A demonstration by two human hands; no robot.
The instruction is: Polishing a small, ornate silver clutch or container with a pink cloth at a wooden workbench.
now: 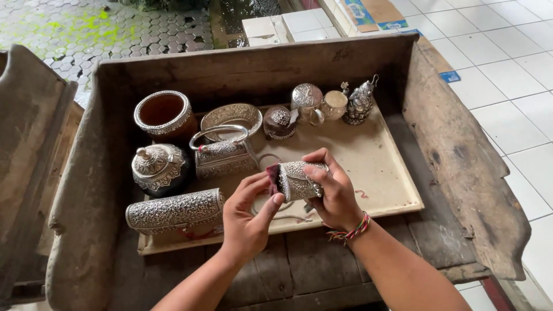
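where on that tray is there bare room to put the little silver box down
The tray is bare on its right half, between the right hand holding the small silver box and the right rim, below the small jars. The left half is crowded: bowl, lidded pot, handled box, long case.

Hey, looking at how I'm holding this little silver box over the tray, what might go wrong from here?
1. The small embossed silver box is held in the air between the left hand and right hand; a slip could drop it onto the cream tray and dent it.
2. The long embossed silver cylinder lies on its side near the tray's front edge and may roll if bumped.
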